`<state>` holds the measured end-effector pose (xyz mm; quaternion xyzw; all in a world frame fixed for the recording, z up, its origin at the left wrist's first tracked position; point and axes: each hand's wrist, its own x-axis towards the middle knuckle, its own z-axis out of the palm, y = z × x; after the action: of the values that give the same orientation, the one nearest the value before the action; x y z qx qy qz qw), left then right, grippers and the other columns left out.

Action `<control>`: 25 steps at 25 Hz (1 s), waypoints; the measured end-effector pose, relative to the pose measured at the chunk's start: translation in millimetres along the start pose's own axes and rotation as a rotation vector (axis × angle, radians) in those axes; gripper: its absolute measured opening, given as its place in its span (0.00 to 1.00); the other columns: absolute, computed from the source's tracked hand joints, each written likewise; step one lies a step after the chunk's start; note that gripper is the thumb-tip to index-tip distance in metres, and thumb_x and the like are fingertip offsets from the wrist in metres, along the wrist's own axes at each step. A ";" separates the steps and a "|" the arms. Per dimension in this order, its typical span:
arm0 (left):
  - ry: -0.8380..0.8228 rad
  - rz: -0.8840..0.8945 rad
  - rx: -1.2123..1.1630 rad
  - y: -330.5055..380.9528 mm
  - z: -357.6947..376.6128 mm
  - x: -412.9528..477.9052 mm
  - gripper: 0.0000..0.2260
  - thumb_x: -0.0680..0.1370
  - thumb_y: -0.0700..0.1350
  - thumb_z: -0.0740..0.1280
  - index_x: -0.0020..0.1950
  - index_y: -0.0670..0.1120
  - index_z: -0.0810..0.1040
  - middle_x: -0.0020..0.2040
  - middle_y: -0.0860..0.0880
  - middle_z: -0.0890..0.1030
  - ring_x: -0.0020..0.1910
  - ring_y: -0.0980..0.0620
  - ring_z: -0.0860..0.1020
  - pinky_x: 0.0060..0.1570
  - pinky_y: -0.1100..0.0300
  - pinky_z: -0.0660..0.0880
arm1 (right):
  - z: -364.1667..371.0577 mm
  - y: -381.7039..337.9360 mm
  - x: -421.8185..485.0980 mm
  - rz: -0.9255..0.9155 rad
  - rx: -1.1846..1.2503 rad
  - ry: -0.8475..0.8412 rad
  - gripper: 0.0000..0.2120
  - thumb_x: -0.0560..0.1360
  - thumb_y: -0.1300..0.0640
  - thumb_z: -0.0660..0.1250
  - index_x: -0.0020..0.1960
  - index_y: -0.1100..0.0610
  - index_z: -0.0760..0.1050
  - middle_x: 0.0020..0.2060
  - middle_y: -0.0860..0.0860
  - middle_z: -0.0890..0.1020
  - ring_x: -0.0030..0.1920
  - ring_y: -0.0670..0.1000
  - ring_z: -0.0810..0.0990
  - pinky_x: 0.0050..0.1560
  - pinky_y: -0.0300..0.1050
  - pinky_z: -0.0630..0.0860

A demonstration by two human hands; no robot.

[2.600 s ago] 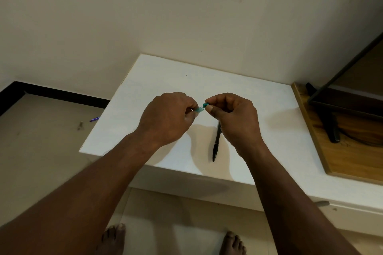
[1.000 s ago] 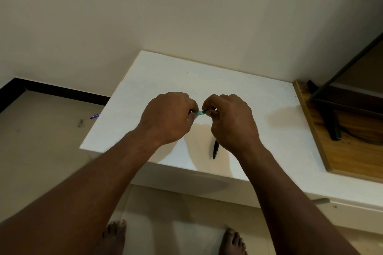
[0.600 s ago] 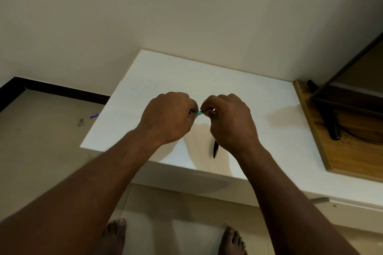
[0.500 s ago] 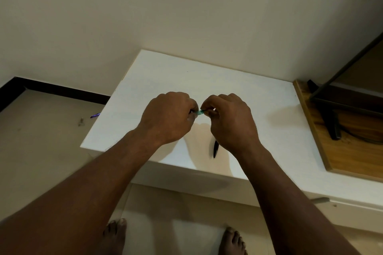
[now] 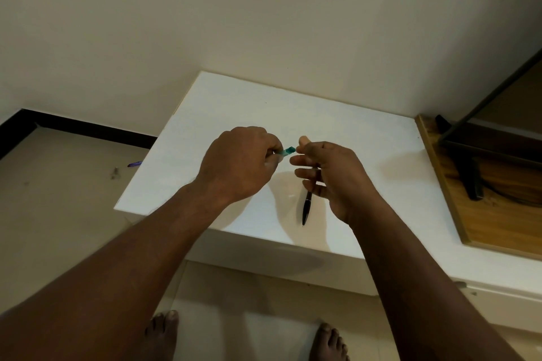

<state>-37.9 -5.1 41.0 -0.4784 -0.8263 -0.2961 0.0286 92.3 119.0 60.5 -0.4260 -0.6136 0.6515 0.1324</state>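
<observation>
Your left grip (image 5: 237, 164) pinches the small teal piece (image 5: 288, 150) above the worktop (image 5: 223, 114), its long axis pointing right, free end just beside your right grip (image 5: 331, 176), whose fingers are loose and hold nothing.

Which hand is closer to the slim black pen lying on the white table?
Right. The right hand hangs over the slim black pen, hiding its far end. The left hand is to the pen's left, pinching a small teal piece.
</observation>
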 end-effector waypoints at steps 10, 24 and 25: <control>0.011 0.012 -0.043 0.6 1.6 -0.1 0.08 0.80 0.49 0.70 0.55 0.51 0.87 0.47 0.52 0.86 0.39 0.54 0.78 0.42 0.57 0.75 | 6.1 4.0 -1.4 0.157 0.079 -0.131 0.17 0.80 0.40 0.69 0.53 0.54 0.84 0.43 0.48 0.89 0.44 0.50 0.85 0.43 0.44 0.78; 0.032 -0.003 -0.022 0.4 -0.8 1.1 0.08 0.81 0.50 0.69 0.55 0.51 0.87 0.47 0.52 0.86 0.40 0.53 0.80 0.41 0.59 0.74 | 5.1 3.7 1.2 0.110 0.071 -0.118 0.19 0.79 0.37 0.69 0.53 0.53 0.85 0.44 0.48 0.90 0.45 0.49 0.86 0.45 0.45 0.79; 0.019 -0.001 -0.005 0.4 -0.9 0.7 0.08 0.81 0.50 0.69 0.55 0.51 0.87 0.46 0.53 0.86 0.41 0.51 0.81 0.41 0.57 0.76 | 6.3 3.8 1.0 0.085 0.050 -0.106 0.20 0.79 0.37 0.69 0.53 0.53 0.85 0.44 0.48 0.90 0.45 0.49 0.86 0.46 0.45 0.79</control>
<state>-38.2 -4.9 42.1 -0.4750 -0.8255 -0.3027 0.0352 88.6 114.5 55.9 -0.4131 -0.5846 0.6933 0.0826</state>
